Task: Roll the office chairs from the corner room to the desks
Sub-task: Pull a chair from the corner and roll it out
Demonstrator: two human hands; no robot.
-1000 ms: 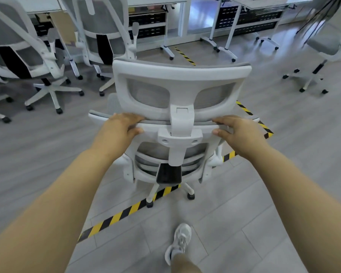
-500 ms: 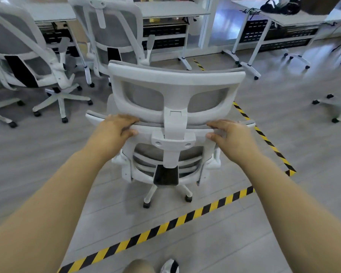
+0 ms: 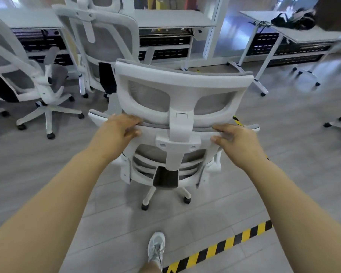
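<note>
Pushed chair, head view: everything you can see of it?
The office chair is seen from behind, upright, white plastic frame with grey mesh headrest and back, a dark lumbar block, white star base on black casters on the grey floor. The left hand and right hand grip the backrest's top rail either side of the headrest stem. It faces the desks.

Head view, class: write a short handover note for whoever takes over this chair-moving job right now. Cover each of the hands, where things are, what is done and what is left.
Left hand: grips the top edge of the white chair's backrest, left of the headrest post.
Right hand: grips the same edge on the right.
The chair stands upright on its casters on the grey floor, past the striped floor tape, facing the desks.
Two more chairs are parked at the desks on the left.
Done: chair is out on the open floor near the desks.
Left: roll it on to a desk, then let go.
</note>
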